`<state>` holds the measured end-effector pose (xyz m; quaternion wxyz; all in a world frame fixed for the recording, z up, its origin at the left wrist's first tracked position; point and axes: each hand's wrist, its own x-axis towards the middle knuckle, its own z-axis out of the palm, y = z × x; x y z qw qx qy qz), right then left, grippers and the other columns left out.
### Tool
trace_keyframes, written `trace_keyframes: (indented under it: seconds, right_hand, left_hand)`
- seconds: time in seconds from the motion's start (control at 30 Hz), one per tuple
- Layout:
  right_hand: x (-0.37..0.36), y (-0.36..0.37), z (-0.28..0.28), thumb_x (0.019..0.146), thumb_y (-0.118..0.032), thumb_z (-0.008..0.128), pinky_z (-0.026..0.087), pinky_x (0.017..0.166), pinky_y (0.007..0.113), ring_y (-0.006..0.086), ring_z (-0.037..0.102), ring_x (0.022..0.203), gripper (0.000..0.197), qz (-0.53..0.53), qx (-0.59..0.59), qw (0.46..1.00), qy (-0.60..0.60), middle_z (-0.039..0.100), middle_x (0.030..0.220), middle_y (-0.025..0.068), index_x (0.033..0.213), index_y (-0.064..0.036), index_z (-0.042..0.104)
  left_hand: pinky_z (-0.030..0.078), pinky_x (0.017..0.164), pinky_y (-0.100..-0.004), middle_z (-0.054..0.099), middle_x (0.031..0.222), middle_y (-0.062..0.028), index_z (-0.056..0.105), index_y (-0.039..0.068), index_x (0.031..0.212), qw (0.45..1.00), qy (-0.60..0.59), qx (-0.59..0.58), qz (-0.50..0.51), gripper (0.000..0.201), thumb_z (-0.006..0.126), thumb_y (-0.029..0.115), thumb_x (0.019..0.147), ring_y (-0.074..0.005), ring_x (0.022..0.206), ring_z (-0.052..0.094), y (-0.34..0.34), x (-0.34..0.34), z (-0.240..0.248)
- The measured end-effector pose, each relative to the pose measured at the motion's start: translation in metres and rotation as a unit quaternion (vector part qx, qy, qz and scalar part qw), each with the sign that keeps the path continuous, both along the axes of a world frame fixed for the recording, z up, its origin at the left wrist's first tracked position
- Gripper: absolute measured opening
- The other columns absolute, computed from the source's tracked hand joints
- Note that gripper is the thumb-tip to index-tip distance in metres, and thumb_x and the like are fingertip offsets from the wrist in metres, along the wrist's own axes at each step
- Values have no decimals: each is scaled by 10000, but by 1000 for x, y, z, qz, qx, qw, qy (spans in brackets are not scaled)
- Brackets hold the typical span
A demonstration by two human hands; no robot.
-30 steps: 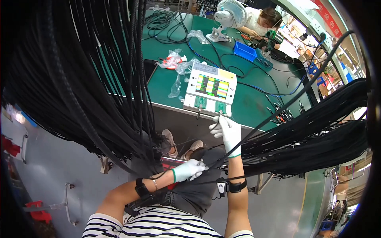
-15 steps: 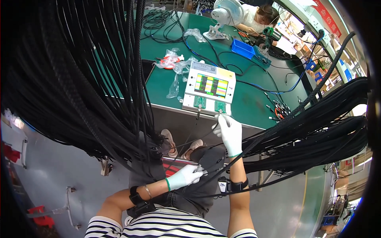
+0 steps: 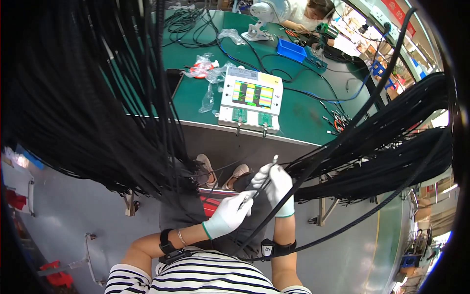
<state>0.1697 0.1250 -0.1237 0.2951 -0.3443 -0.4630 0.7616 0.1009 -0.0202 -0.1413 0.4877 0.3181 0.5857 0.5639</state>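
Both my hands wear white gloves with green cuffs and are close together above my lap. My right hand (image 3: 278,188) pinches a black cable, and a small pale connector tip (image 3: 275,159) sticks up past its fingertips. To its lower left, my left hand (image 3: 230,214) closes its fingers around a black cable end (image 3: 245,200). Beyond the hands, at the table's near edge, sits a white tester (image 3: 250,100) with a lit screen of coloured cells. Two green circuit boards (image 3: 239,115) are set in its front ledge, apart from my hands.
Thick bundles of black cables hang at the left (image 3: 98,108) and right (image 3: 382,142). On the green table (image 3: 196,100) are plastic bags, a blue tray (image 3: 292,50), a white fan (image 3: 264,14) and loose wires. Another person (image 3: 311,14) works at the far side.
My right hand has come back from the tester's right-hand board toward my lap, bringing a cable connector with it. My left hand stays low, now beside the right. The view has shifted slightly.
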Motion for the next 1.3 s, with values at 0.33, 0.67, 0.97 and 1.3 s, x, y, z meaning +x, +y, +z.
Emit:
trace_keyframes:
  seconds: [0.33, 0.67, 0.97, 1.3]
  right_hand:
    - [-54, 61, 18, 991, -241, 562, 211, 374, 208, 26, 280, 382, 219, -2, 109, 993, -37, 331, 513, -98, 919, -39, 606]
    - [-66, 51, 14, 978, -184, 567, 172, 375, 214, 8, 264, 380, 216, 6, 126, 992, -19, 350, 500, -96, 847, -40, 660]
    - [-44, 18, 5, 990, -170, 513, 421, 550, 236, 73, 551, 619, 304, 81, 299, 944, -110, 635, 802, 36, 1209, 19, 606]
    - [-41, 19, 27, 1006, -200, 457, 401, 482, 215, 97, 539, 595, 282, -8, 256, 957, -138, 578, 722, 76, 1108, 16, 606]
  left_hand:
    - [358, 497, -212, 550, 618, 48, 692, 5, 915, 959, 172, 36, 224, 218, 608, 203, 952, -67, 525, 502, 79, -126, 25]
    - [378, 514, -258, 605, 626, 31, 714, 11, 816, 967, 3, 82, 242, 226, 657, 210, 908, -45, 558, 489, 100, -107, 19]
    - [422, 560, -272, 652, 713, -87, 687, -27, 942, 942, 221, 78, 239, 240, 676, 209, 895, -82, 616, 555, 80, -87, 31]
    - [389, 505, -251, 650, 689, -8, 703, 1, 998, 951, 48, 164, 259, 233, 635, 215, 934, -51, 564, 505, 92, -109, 12]
